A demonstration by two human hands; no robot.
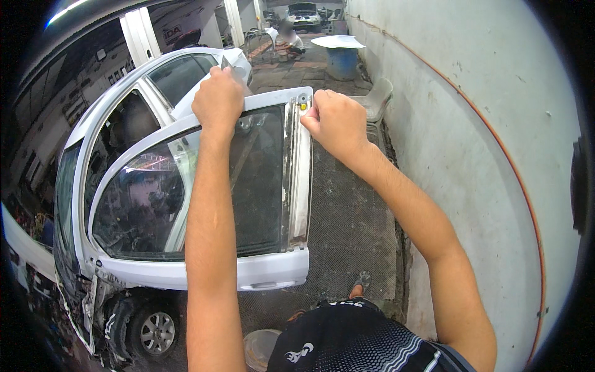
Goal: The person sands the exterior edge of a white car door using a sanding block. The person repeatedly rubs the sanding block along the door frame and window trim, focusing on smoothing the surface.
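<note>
A white car door (273, 277) stands swung out in front of me, with its dark window glass (260, 180) in the frame. My left hand (219, 99) is closed at the frame's top edge, its forearm crossing in front of the glass. From above its fingers sticks a thin, flat grey piece (225, 62); its exact kind is not clear. At the door's upper right corner, my right hand (338, 121) is closed with its thumb against the edge. Beside the thumb sits a small yellow spot (304, 106). The inside of both hands is hidden.
The white car body (83, 133) is on the left, its front stripped near the wheel (156, 332). A pale wall (471, 105) with an orange hose (489, 127) runs along the right. Farther off are a plastic chair (377, 99), a blue drum (342, 63) and a seated person (288, 44).
</note>
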